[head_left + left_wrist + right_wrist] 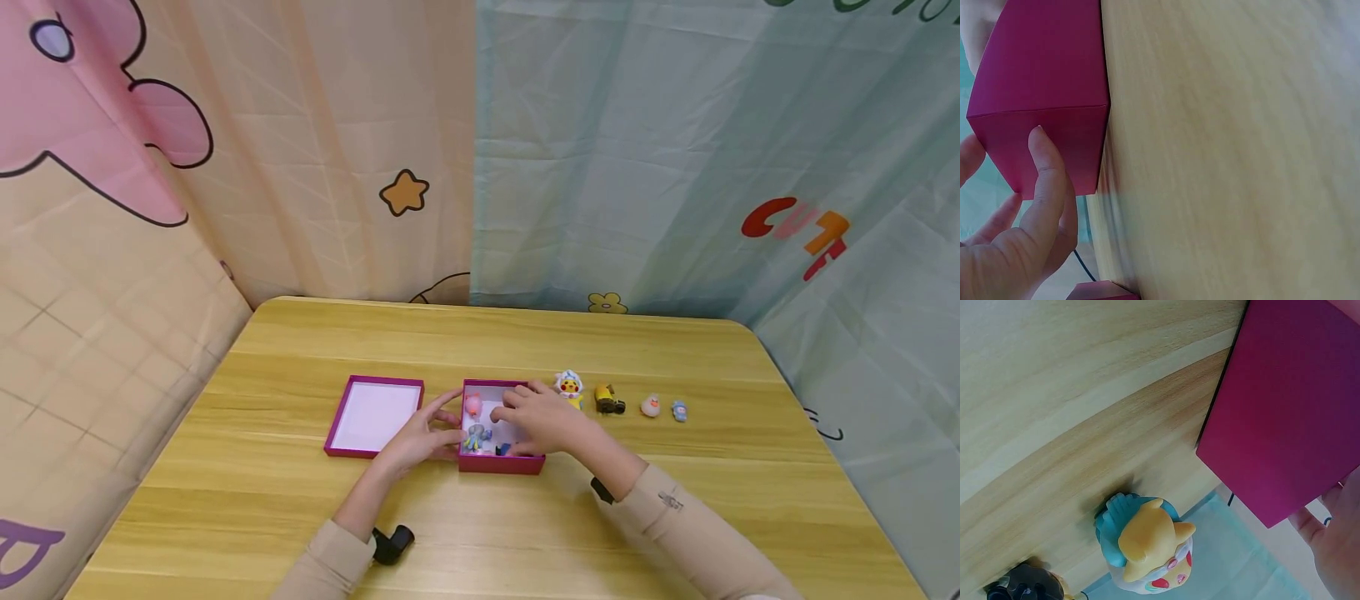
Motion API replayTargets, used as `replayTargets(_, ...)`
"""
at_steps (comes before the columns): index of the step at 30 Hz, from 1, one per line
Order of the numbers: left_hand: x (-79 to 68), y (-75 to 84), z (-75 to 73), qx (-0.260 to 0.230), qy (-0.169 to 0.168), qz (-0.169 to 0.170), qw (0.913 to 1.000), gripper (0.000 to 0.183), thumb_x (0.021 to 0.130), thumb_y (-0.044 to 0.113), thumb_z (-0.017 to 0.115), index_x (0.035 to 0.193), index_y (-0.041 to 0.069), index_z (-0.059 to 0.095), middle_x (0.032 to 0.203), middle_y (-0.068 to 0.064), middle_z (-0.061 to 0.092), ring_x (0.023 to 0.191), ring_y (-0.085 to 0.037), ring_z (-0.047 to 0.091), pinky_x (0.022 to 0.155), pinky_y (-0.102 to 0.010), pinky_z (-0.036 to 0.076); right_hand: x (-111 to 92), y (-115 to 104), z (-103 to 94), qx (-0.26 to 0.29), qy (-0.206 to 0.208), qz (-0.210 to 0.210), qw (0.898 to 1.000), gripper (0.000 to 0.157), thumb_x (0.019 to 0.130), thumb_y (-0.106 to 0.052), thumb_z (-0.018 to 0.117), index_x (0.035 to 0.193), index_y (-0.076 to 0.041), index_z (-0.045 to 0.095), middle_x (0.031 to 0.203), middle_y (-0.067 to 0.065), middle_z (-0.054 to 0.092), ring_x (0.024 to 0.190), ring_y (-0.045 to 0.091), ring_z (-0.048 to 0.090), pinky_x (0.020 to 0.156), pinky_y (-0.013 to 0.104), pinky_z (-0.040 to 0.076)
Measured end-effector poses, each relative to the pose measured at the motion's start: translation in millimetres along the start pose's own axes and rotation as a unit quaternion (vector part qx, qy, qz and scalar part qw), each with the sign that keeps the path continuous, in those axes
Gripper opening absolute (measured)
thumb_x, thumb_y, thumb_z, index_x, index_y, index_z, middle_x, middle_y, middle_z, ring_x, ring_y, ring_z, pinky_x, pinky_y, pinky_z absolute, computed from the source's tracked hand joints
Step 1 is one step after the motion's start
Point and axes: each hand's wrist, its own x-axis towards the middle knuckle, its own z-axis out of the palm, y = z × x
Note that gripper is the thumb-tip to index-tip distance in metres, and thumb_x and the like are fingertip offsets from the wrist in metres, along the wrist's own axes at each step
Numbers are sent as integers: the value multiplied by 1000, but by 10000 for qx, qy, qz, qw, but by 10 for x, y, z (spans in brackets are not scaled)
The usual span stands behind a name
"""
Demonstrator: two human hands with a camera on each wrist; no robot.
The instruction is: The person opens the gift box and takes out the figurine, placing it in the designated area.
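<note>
A magenta box (pixel 500 464) stands uncovered, with a pink figure (pixel 473 405), a grey elephant-like figure (pixel 476 437) and a dark blue item (pixel 502 449) inside. My left hand (pixel 422 435) is at its left side; in the left wrist view, fingertips touch the box's end wall (pixel 1079 150). Over the right wall reaches my right hand (pixel 543 417), its fingers spread above the inside. Nothing shows between those fingers. Part of the box's interior is hidden beneath this hand.
Left of the box lies its white-lined lid (pixel 377 417). A row of toys runs along the right: a yellow figure in a white hood (pixel 569 387), a yellow and black toy vehicle (pixel 609 400), a pale duck (pixel 650 406) and a small blue figure (pixel 679 411). Curtains hang behind the wooden table (pixel 480 533).
</note>
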Motion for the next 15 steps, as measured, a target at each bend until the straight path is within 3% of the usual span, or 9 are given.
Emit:
replayTargets(8, 7, -3, 4, -14, -19, 5, 10000, 66, 86, 3, 61, 143, 16, 31, 113, -21, 41, 83, -25, 59, 75, -42, 55, 37, -27, 9, -1, -387, 53, 9992, 44, 78, -53, 63, 114, -28, 58, 110, 0, 55, 108, 20, 49, 99, 45, 38)
replayTargets(15, -4, 16, 6, -79, -56, 22, 10000, 65, 86, 1, 59, 143, 14, 30, 114, -22, 41, 82, -24, 58, 75, -43, 55, 38, -32, -11, 168, -413, -37, 9990, 31, 79, -48, 65, 102, -28, 65, 95, -4, 53, 93, 15, 47, 89, 35, 39)
